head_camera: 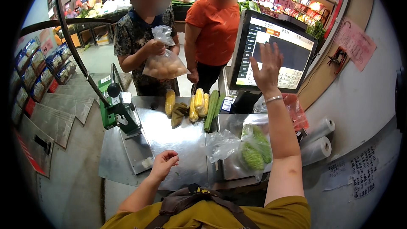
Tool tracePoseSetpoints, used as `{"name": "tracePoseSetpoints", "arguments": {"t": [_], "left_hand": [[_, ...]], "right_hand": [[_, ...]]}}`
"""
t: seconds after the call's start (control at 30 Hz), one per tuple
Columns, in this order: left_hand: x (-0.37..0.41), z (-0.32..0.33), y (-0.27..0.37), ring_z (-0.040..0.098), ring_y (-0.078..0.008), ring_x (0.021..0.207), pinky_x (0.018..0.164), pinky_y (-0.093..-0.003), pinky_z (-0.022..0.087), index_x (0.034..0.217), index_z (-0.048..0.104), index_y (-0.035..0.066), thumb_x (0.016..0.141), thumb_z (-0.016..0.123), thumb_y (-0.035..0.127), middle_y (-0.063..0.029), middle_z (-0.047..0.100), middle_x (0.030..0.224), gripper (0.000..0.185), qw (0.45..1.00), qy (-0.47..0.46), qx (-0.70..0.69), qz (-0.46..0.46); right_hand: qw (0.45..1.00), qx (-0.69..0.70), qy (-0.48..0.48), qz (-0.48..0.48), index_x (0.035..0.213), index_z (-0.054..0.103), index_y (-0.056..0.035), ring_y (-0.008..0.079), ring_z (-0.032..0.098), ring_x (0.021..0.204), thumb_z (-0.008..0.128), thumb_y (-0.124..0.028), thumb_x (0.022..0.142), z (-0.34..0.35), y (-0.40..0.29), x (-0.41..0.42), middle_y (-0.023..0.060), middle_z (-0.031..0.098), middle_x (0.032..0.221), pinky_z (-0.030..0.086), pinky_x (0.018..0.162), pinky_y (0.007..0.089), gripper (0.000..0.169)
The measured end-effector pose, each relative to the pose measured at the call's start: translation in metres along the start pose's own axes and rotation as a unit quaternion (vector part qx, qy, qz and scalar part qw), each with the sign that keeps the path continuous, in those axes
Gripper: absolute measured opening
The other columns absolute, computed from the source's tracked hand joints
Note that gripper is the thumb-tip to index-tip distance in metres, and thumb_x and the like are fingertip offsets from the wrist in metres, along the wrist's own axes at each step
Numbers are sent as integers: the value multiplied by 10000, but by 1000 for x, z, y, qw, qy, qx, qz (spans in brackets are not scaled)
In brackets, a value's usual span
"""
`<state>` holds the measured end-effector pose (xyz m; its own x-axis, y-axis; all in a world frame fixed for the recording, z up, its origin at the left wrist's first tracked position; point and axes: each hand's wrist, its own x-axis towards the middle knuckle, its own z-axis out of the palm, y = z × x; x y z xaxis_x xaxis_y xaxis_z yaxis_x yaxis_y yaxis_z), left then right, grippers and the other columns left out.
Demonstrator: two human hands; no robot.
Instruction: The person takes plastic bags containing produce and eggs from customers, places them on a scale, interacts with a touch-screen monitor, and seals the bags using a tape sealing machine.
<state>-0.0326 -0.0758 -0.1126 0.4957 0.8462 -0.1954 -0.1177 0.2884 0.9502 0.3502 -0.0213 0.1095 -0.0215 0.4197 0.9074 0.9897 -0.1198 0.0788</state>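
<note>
My right hand [267, 65] is raised before the touchscreen of a weighing terminal [291, 54], fingers spread and holding nothing. Whether a fingertip touches the glass cannot be told. Below that arm, green bitter melons [252, 156] lie in a clear plastic bag [224, 144] on the metal scale platform [232, 173]. My left hand [164, 164] hovers over the steel counter [187, 146], left of the scale. Its fingers are curled in against the thumb, with nothing visible between them.
Along the counter's far edge lie wrapped corn cobs [198, 103], an olive-brown item [179, 114] and long green ridged gourds [211, 111]. A green bag-sealing device [119, 111] stands left; plastic bag rolls [316, 151] sit right. Across, one person holds bagged brown eggs [165, 66]; another stands alongside.
</note>
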Motion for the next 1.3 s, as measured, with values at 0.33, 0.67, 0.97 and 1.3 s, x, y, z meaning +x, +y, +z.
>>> {"name": "tracePoseSetpoints", "arguments": {"t": [0.33, 0.67, 0.97, 1.3], "left_hand": [[-2, -9, -15, 543, -99, 636, 565, -226, 415, 951, 580, 2, 838, 592, 103, -40, 595, 746, 152, 998, 21, 35, -37], [17, 56, -17, 413, -46, 552, 496, -215, 335, 820, 612, -4, 831, 601, 138, 41, 506, 629, 144, 982, -35, 180, -50], [19, 46, -41, 335, -36, 477, 435, -198, 236, 807, 586, -14, 822, 595, 79, 34, 462, 606, 94, 995, -42, 66, -64], [26, 76, -39, 340, -37, 476, 440, -203, 248, 748, 559, 17, 820, 594, 71, 42, 458, 595, 97, 988, -75, 119, -60]], "right_hand": [[955, -125, -50, 263, 961, 596, 6, 338, 501, 890, 603, -117, 751, -100, 137, -280, 155, 557, 848, 385, 803, 436, 243], [805, 35, -197, 559, 1084, 569, 52, 280, 575, 980, 461, -109, 838, -157, 227, -467, 212, 612, 1027, 416, 873, 346, 314], [784, -1, -230, 576, 1102, 569, 31, 334, 548, 1037, 441, -148, 872, -170, 212, -430, 206, 586, 1096, 427, 873, 370, 318], [813, -85, -309, 486, 983, 629, -5, 341, 568, 901, 500, -20, 746, -191, 183, -431, 193, 615, 950, 435, 830, 423, 271]]}}
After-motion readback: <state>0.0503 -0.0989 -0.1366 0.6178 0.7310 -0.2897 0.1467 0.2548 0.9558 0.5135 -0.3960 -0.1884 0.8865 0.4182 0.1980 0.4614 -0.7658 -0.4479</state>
